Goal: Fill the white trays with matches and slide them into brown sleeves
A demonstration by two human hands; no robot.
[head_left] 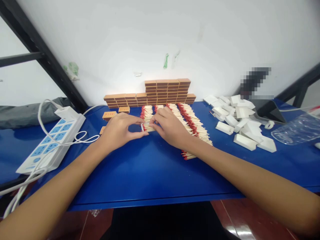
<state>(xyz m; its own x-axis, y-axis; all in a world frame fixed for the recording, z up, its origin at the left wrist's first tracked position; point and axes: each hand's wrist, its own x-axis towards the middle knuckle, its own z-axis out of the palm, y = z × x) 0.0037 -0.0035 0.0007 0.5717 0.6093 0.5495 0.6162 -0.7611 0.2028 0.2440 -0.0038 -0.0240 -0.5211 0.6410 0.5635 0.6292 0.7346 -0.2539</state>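
My left hand (pixel 122 130) pinches the left end of a small white tray (pixel 142 127) between thumb and fingers, just in front of the matchstick rows. At its right side my right hand (pixel 168 127) has its thumb and fingers pressed together; matchsticks show between the two hands. Several rows of red-tipped matchsticks (pixel 191 120) lie on the blue table (pixel 140 173), partly hidden by my right hand and forearm. Behind them, closed matchboxes (pixel 167 91) are stacked against the wall. A few orange matchboxes (pixel 109 115) lie beyond my left hand.
White empty box trays (pixel 240 116) are heaped at the right, beside a dark tablet-like device (pixel 268 111) and a clear plastic item (pixel 297 128). A white power strip (pixel 53 141) with looping cables lies at the left. The table's front edge (pixel 160 201) runs below my hands.
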